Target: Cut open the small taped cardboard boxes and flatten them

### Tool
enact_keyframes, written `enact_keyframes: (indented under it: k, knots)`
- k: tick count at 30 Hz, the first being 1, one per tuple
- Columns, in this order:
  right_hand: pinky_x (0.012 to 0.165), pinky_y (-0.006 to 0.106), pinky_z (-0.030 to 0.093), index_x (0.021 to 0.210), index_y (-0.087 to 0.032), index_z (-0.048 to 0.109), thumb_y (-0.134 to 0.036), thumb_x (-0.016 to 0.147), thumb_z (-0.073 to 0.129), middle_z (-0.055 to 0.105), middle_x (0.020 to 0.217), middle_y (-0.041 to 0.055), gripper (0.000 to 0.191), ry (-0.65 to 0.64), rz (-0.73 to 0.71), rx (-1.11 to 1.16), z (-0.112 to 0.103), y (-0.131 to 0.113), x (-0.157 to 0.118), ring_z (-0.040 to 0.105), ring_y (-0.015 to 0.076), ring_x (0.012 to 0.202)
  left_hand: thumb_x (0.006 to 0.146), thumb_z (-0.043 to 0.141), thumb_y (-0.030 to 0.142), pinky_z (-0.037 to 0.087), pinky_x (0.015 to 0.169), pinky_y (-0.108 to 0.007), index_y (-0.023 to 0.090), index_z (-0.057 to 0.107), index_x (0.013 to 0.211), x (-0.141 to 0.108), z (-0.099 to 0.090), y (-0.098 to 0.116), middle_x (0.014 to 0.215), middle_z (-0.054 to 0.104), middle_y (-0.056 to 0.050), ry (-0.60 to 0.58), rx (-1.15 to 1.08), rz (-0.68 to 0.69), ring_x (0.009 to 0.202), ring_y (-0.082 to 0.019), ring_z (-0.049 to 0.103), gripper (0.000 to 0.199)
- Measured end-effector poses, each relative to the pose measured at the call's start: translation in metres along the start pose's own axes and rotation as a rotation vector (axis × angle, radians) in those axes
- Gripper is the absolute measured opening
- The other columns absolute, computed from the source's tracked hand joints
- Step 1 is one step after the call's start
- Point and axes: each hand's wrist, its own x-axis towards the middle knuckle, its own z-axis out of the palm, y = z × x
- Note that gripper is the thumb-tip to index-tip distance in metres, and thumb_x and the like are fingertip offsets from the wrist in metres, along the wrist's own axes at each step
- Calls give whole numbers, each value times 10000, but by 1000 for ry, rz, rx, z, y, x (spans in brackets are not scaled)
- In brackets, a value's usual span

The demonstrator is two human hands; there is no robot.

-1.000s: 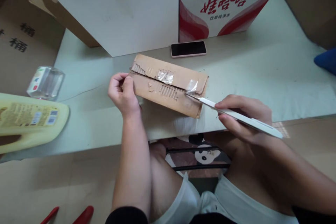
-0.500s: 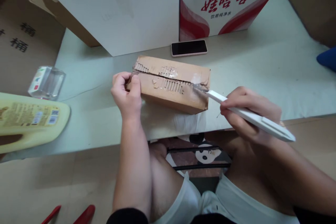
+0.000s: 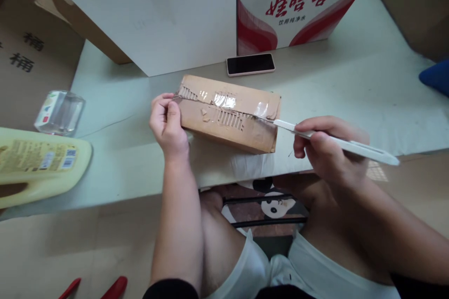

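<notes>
We see a small cardboard box (image 3: pixel 228 126) at the middle of the table (image 3: pixel 315 88), top seam facing up, its surface torn to the ridges in patches, shiny tape scraps on it. Left hand (image 3: pixel 169 124): thumb and fingers closed on the box's left end, gripping it. Right hand (image 3: pixel 331 147): fingers pinched around a white utility knife (image 3: pixel 351 146), blade at the seam near the box's right end; we can't tell how deep. Phone (image 3: pixel 250 64) lies behind the box, near the red-and-white water carton (image 3: pixel 298 9). Clear plastic container (image 3: pixel 61 111) and yellow jug (image 3: pixel 45 166) sit left, well apart from the box.
</notes>
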Motion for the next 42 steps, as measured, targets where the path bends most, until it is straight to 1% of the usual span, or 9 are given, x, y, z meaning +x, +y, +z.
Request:
enact_keyframes:
  k: [2,5,11,24,31,34,36,39,42]
  knots:
    - [440,226,475,921,-234,745,-382,940,639,641,615,-24,184,27,51,79,1,2,1,583,99,501,853,603,536,445,1020,-400,188,552,799,0,1,0,1026,574,-67,-8,-32,-3,1054,-224,589,357]
    - [448,231,493,892,-226,746,-330,919,653,640,606,-23,143,21,98,8,3,-2,3,588,101,492,847,623,516,446,1015,-403,187,554,792,-1,2,2,1031,577,-72,-22,-75,-10,1053,-227,589,341]
    - [463,226,488,836,-227,754,-195,872,640,630,562,-37,124,21,53,-254,1,-19,5,565,88,451,863,629,462,445,995,-395,186,557,770,-3,5,4,1009,591,-69,-19,-43,13,1030,-220,585,300]
    - [422,229,446,791,-211,741,-185,849,607,626,520,-38,149,39,27,-272,0,-16,5,565,98,421,838,623,475,460,972,-390,196,541,746,-4,12,9,1001,595,-65,24,-30,-57,1001,-218,589,305]
    - [355,239,389,763,-217,719,-235,859,594,587,495,-35,159,73,130,-32,-7,-3,8,520,106,382,812,630,498,494,935,-375,192,528,765,-7,13,14,992,575,-63,88,-107,-117,971,-211,610,326]
    - [307,257,309,756,-263,673,-338,885,569,498,449,-52,182,167,57,220,-20,4,10,432,113,328,792,657,476,513,895,-353,189,540,792,-7,12,17,963,585,-52,110,-204,-185,926,-193,629,310]
    - [337,268,336,810,-293,641,-387,916,533,490,481,-59,179,262,-31,259,-26,12,15,435,124,355,781,678,442,521,859,-337,188,532,784,-5,9,17,902,589,-33,159,-266,-222,865,-171,627,294]
    - [539,322,497,965,-290,652,-386,916,568,640,703,-9,136,288,-43,-174,-32,33,26,611,171,596,784,678,399,531,812,-334,191,486,737,-1,3,12,788,565,-2,215,-328,-253,762,-143,604,287]
    - [751,421,550,1156,-242,679,-326,850,633,707,1028,93,321,33,46,-681,-36,62,35,677,257,862,817,617,413,544,836,-363,201,427,710,4,-9,0,765,567,2,215,-357,-270,787,-153,622,304]
